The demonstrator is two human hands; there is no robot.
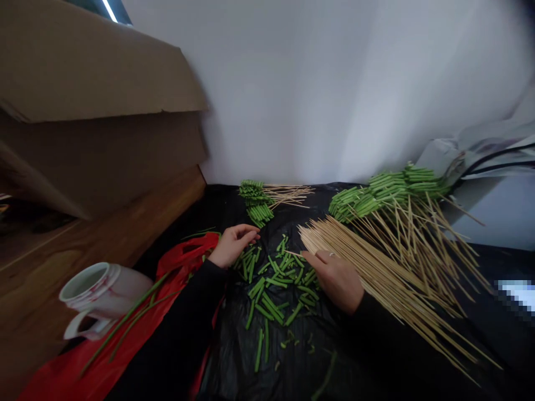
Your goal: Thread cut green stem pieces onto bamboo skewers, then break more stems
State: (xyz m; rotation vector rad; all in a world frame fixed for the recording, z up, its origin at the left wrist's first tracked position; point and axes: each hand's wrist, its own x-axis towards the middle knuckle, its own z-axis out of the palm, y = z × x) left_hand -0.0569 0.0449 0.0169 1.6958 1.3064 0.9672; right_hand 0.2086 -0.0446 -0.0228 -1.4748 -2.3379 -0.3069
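Observation:
My right hand is closed around a thin bamboo skewer, whose pointed end sticks out to the left over loose cut green bean pieces. At the upper left of these pieces is my left hand, thumb and fingertips drawn close together. Whatever is between those fingertips, if anything, is too small to make out. A thick bundle of bare bamboo skewers lies beside my right hand. Farther back are skewered green beans in a small stack and a larger stack on the right.
Black plastic sheeting covers the work surface. On the left, a red plastic bag with long green stems lies by a white mug. A cardboard box stands behind them, and a white wall rises at the back.

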